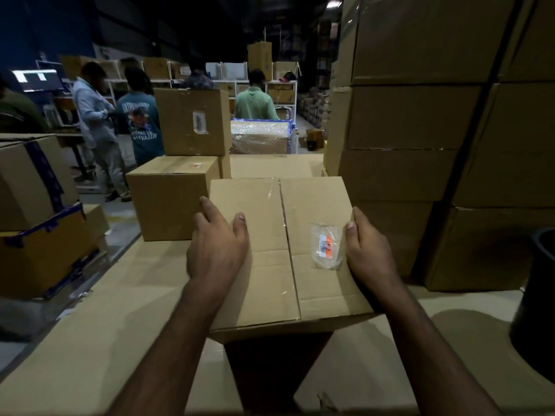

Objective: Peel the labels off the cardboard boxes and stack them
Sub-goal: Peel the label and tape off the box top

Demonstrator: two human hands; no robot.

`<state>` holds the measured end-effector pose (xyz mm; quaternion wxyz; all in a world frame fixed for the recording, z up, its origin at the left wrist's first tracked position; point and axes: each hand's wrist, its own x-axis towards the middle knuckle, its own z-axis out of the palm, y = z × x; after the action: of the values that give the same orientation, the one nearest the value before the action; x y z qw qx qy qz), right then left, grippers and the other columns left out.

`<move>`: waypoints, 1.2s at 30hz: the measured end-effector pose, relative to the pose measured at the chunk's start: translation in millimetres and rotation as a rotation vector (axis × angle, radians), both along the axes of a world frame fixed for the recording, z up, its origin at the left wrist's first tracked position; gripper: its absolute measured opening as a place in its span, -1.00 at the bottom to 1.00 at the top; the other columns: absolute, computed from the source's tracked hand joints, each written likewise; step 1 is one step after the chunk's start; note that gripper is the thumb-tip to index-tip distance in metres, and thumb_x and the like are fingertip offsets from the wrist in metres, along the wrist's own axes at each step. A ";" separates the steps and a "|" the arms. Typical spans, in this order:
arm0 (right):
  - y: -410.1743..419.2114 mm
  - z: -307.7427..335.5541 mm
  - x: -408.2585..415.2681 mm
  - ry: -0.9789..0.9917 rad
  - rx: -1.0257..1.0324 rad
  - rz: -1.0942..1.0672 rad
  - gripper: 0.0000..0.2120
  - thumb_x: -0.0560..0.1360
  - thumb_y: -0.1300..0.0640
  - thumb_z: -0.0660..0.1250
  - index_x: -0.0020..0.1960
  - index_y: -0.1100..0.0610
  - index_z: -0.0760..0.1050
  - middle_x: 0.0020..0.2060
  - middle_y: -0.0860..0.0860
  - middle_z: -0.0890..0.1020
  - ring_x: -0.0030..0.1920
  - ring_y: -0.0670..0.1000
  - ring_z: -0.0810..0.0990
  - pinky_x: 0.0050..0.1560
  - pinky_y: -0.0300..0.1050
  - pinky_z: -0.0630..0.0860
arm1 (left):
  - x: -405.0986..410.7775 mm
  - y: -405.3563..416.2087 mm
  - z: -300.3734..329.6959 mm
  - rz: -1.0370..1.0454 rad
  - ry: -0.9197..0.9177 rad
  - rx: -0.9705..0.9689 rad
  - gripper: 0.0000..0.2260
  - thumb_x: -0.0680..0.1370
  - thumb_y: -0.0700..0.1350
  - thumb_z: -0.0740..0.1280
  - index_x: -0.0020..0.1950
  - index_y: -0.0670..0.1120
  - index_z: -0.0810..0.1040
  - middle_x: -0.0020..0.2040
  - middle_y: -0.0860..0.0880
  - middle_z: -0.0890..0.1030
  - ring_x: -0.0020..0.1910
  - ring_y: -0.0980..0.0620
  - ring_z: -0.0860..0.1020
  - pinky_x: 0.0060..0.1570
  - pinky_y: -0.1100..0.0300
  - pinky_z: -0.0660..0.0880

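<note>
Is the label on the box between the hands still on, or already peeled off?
Still on. The label, under a clear film, lies flat on top of the box, near the right hand; no corner looks lifted.

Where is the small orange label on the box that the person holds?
In the head view, the orange label lies on top of the held box, right of its taped centre seam, close beside the right hand.
</note>
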<state>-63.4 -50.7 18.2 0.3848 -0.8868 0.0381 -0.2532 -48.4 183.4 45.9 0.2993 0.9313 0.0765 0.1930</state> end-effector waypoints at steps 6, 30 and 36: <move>2.5 4.0 3.6 0.056 -0.092 -0.077 -0.54 0.69 0.01 0.03 0.55 0.12 0.20 0.25 0.16 0.49 0.23 0.14 0.49 0.24 0.09 0.43 | 22.1 -5.8 23.4 -0.054 0.011 0.342 -0.44 0.66 0.08 0.14 0.59 -0.14 0.11 0.58 -0.28 0.09 0.56 -0.28 0.08 0.53 -0.20 0.07; 24.1 12.9 2.3 -0.057 -0.205 -0.156 -0.77 0.52 0.06 0.26 0.15 0.10 0.40 -0.04 -0.07 0.46 -0.04 -0.02 0.48 0.02 0.09 0.50 | 105.8 -65.3 30.3 -0.251 -0.202 0.564 -0.46 0.64 0.26 -0.01 0.32 -0.06 0.52 0.23 -0.13 0.60 0.26 -0.15 0.50 0.40 -0.15 0.17; 23.8 9.4 3.8 -0.074 -0.336 -0.150 -0.87 0.50 0.08 0.25 0.03 0.07 0.41 -0.09 -0.04 0.43 -0.11 -0.02 0.40 -0.08 -0.03 0.36 | 110.0 -64.0 27.1 -0.250 -0.229 0.577 -0.47 0.64 0.25 -0.01 0.32 -0.07 0.52 0.23 -0.14 0.60 0.25 -0.16 0.50 0.37 -0.13 0.19</move>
<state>-59.6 -26.9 27.6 0.2124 -0.9234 0.0471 -0.3163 61.6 119.4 73.0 0.0514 0.9521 -0.1302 0.2719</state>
